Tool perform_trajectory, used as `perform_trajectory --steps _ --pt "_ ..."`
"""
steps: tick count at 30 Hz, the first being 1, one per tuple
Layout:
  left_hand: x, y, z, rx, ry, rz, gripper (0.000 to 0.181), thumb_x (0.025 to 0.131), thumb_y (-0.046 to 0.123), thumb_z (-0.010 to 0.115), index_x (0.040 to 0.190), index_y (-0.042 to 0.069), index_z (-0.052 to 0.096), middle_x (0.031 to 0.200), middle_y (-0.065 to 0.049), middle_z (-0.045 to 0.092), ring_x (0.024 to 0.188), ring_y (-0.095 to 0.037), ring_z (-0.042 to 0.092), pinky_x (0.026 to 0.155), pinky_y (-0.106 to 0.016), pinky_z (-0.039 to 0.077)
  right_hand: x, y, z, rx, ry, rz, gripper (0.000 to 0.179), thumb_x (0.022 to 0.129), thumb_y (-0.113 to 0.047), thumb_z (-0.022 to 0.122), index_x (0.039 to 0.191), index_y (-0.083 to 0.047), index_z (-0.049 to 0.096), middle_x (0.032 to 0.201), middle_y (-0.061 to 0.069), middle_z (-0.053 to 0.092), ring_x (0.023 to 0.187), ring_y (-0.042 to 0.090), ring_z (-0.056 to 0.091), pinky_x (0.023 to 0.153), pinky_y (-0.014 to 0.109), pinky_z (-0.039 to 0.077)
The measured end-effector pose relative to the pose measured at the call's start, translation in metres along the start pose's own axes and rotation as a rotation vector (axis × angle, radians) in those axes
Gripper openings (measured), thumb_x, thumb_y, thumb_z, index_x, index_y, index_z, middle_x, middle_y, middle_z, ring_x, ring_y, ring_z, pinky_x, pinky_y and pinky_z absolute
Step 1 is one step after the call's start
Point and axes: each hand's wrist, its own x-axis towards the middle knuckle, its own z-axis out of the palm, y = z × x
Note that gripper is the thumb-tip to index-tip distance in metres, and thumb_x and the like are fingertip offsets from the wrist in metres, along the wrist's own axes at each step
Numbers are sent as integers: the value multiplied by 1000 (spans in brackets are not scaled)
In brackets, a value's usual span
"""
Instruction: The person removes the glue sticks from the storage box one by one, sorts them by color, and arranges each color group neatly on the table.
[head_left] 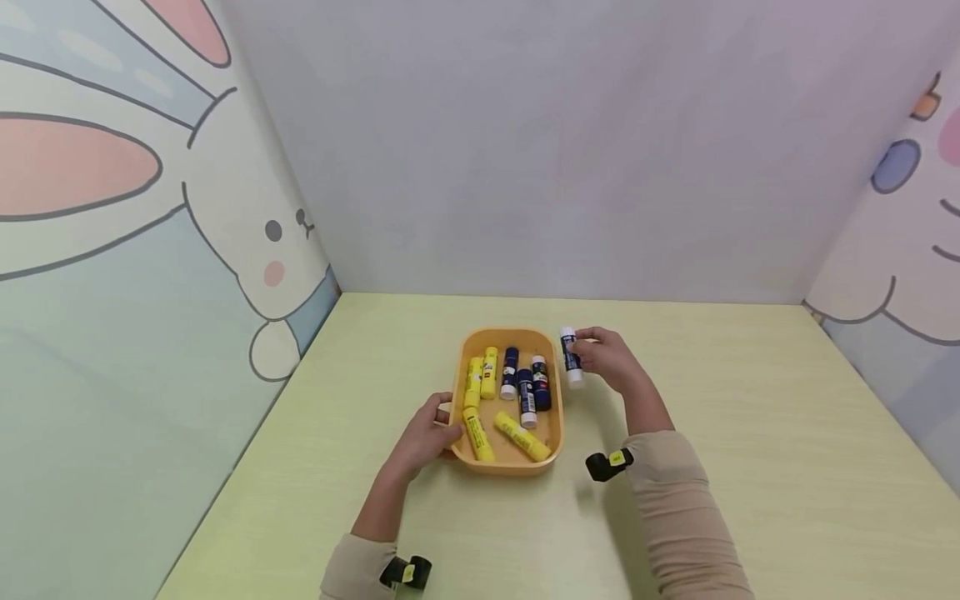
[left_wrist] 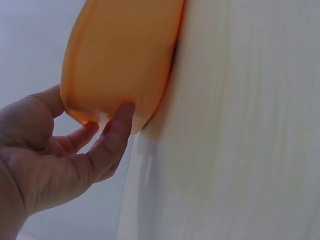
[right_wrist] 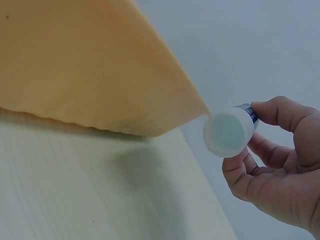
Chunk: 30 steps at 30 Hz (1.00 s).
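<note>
An orange plastic basket (head_left: 506,470) sits on the table with glue sticks lying inside. My left hand (head_left: 426,437) grips its left side, the thumb over the rim and the fingers against the outer wall (left_wrist: 125,55). Beyond the basket's right rim, my right hand (head_left: 611,360) pinches a glue stick (head_left: 570,357) with white ends and a dark blue label. In the right wrist view one round white end of that glue stick (right_wrist: 227,132) faces the camera, raised above the tabletop beside the basket wall (right_wrist: 100,75).
Several yellow glue sticks (head_left: 522,437) lie in the left and front of the basket. Three dark blue and white glue sticks (head_left: 527,398) lie to their right. The pale yellow table (head_left: 750,433) meets a plain back wall (head_left: 525,167) and side walls with cartoon animals (head_left: 240,208).
</note>
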Motion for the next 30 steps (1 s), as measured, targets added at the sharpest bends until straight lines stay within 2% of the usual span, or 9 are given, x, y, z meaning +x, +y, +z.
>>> perform_trajectory --steps 5,13,19,25,30 --pt "2 1 1 -2 -10 -5 56 85 7 59 137 6 36 103 -17 50 78 -24 61 59 -36 55 6 10 -5 -8 30 18 44 91 -12 54 127 8 42 114 23 51 83 19 53 72 28 48" --pt "3 0 0 0 -23 -14 59 84 5 59 137 5 35 103 -17 50 78 -25 61 60 -37 55 17 25 -12 -8 76 89 49 92 -16 56 132 6 40 118 24 50 88 20 52 70 26 47" --pt "4 1 -1 2 -22 -13 59 82 5 59 137 6 35 103 -17 50 78 -25 62 60 -36 55 23 29 -12 -17 93 97 49 92 -17 57 132 6 41 118 23 50 89 21 51 71 26 47" --pt "4 1 -1 0 -26 -10 59 83 5 59 137 6 35 102 -17 50 77 -25 62 60 -36 55 25 31 -12 -35 114 84 50 89 -19 61 127 9 44 109 22 54 81 19 52 66 26 48" --pt "3 1 -1 -5 -26 -13 59 83 6 59 137 6 35 103 -17 50 78 -25 62 60 -37 55 32 37 -9 -67 163 160 46 90 -21 61 127 3 48 113 19 53 87 21 52 71 27 48"
